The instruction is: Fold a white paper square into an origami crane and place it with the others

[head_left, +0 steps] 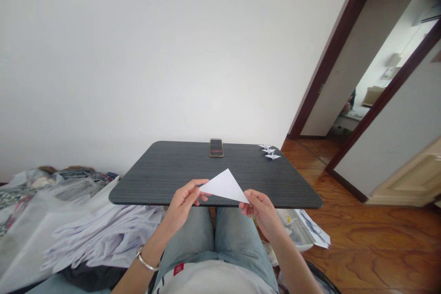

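A white sheet of paper folded into a triangle (225, 185) is held up above the near edge of the dark table (165, 165), its peak pointing away from me. My left hand (186, 198) pinches the left corner between thumb and fingers. At the right corner, my right hand (259, 206) grips the paper the same way. Several small folded paper cranes (272, 156) stand in a row at the table's far right corner.
A phone (216, 148) rests at the table's back edge, against the white wall (206, 55). Piled clothes (106, 234) lie to the left, below table height. On the right, a plastic bin (298, 232) with papers sits on the wooden floor (379, 239), near a doorway.
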